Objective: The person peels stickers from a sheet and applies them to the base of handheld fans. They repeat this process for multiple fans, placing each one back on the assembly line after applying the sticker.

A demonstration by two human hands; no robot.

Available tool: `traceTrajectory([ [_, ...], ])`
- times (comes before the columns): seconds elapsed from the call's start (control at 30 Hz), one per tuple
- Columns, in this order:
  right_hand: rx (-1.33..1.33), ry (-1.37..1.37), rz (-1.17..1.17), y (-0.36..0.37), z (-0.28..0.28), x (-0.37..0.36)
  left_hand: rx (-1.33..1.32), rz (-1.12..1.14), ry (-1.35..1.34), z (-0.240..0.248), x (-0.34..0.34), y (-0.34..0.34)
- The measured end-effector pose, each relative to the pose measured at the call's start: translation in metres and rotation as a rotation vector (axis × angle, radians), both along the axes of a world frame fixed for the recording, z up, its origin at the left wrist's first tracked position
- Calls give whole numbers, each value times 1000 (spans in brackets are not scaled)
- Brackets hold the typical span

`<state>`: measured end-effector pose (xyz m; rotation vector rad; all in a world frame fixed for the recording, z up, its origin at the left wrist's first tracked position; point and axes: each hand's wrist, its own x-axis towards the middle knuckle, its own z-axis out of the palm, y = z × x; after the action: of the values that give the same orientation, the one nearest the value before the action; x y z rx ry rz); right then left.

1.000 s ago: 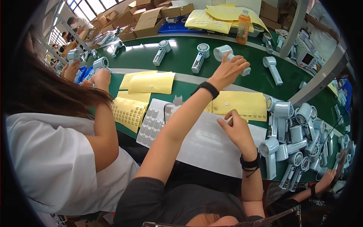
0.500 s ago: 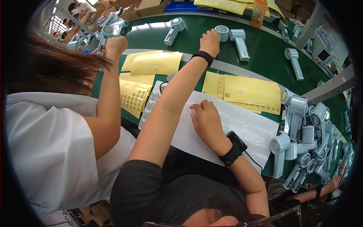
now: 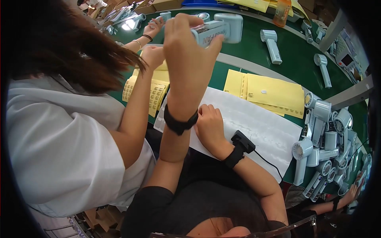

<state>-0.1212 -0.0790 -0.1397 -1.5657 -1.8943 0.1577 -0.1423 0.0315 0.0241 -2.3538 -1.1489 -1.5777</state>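
My left hand (image 3: 186, 67) is raised over the work surface, its fingers wrapped round a light-blue handheld fan (image 3: 234, 27). The fan lies sideways, head to the right, with inner parts showing along the handle. My right hand (image 3: 210, 125) rests on the white sheet (image 3: 258, 127), close beside my left wrist. Its fingers are curled in, and their tips are partly hidden, so what they hold, if anything, does not show. Yellow label sheets (image 3: 274, 95) lie just beyond the white sheet.
Single fans (image 3: 272, 47) lie on the green table (image 3: 246, 59). A heap of fans (image 3: 317, 148) stands at the right, beside a grey post (image 3: 353, 93). A co-worker in a white sleeve (image 3: 79, 158) sits close on my left. An orange bottle (image 3: 282, 12) stands at the back.
My left hand has taken a fan from the far table and drawn it back and up toward me. My right hand has shifted slightly left and its fingers have curled in.
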Motion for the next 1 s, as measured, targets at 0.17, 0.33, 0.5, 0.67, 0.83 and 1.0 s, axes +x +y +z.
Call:
traceTrajectory([
  [0.17,82,279,4,5,5,-14,-91,-126,-169,3,-21,-51],
  [0.33,-62,723,-58,-14,16,24,-233,-273,-348,-12,-23,-75],
  [0.5,-156,1154,-268,-67,74,115,-207,-559,-365,-45,6,-92],
  [0.67,-78,1416,-155,-109,143,141,-138,-687,-206,-87,34,-101],
  [0.83,-117,1445,-89,-115,154,144,-47,-712,-53,-91,46,-112],
  [1.0,-132,1416,-90,-114,145,148,-67,-732,-35,-88,47,-112],
])
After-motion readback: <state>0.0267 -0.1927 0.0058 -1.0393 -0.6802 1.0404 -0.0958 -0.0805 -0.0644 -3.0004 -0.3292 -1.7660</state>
